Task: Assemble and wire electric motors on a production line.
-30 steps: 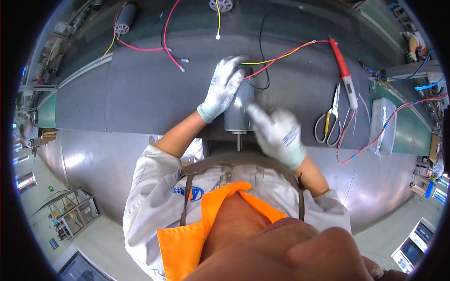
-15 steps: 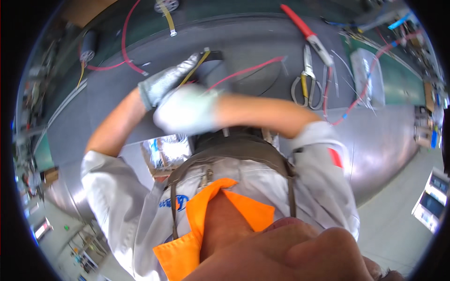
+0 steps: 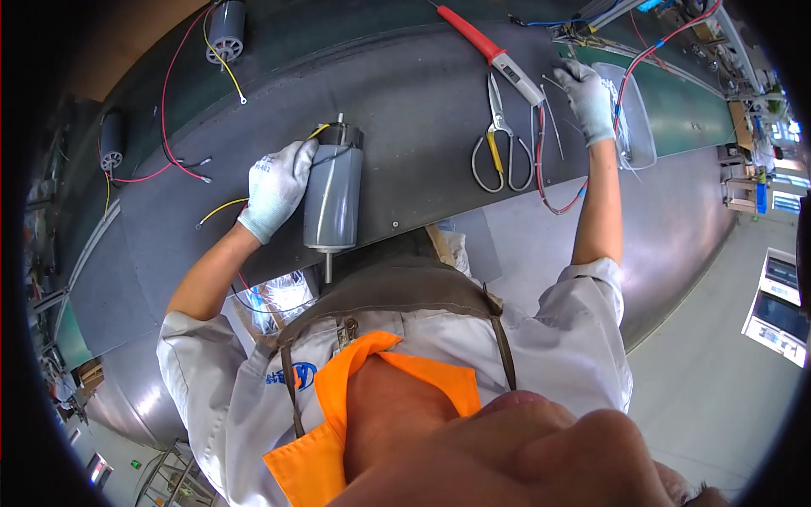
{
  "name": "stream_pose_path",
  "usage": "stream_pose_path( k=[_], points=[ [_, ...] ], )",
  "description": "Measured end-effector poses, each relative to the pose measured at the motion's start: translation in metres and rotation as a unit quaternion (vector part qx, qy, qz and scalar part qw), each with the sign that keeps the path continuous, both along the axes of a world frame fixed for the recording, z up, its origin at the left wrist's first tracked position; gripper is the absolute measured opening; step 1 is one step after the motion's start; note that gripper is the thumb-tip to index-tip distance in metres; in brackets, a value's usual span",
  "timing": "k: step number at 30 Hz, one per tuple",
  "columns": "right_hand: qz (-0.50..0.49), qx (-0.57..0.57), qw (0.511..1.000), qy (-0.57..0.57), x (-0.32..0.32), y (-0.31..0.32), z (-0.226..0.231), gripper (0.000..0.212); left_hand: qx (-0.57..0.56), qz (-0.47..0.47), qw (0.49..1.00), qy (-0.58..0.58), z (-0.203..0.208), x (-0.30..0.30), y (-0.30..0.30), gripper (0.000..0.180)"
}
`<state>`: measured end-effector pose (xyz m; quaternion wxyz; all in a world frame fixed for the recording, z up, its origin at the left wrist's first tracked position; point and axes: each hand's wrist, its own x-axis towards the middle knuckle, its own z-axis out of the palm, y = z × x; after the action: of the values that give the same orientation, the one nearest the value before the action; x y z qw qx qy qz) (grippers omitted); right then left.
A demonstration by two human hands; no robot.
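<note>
My curled left hand [image 3: 277, 188] clamps a yellow wire [image 3: 319, 130], the motor [image 3: 332, 201] against its fingers' right; my outstretched right hand [image 3: 587, 100] bends its fingers, grip unclear.

The right hand [image 3: 585, 100] has moved from beside the grey motor [image 3: 333, 198] to the clear tray [image 3: 645, 139].

Left glove [image 3: 277, 193] pale grey-white. Motor [image 3: 332, 201] at left grip: glossy grey, black cap [image 3: 352, 137], silver shaft [image 3: 328, 269]. Wire [image 3: 221, 209] left of grip: yellow. Right of grip: scissors [image 3: 495, 154] silver, one handle yellow; farther out, tool [image 3: 466, 34] red and white. Mat [image 3: 410, 148] under grip: dark grey.
</note>
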<state>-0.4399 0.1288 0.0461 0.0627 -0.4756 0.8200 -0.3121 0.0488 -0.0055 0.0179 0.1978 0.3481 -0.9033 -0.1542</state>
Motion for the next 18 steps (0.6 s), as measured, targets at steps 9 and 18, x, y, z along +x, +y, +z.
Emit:
stream_pose_path(
  k=[9,18],
  points=[
    [0.116,0.246,0.903,0.332,-0.038,-0.044,-0.035,0.027,0.059,-0.023,0.998,-0.021,0.006,0.001,0.024,0.023],
    [0.122,-0.144,0.938,-0.290,0.096,-0.008,0.089,0.020,0.554,0.045,0.821,-0.127,0.065,0.001,-0.022,0.054]
  ],
)
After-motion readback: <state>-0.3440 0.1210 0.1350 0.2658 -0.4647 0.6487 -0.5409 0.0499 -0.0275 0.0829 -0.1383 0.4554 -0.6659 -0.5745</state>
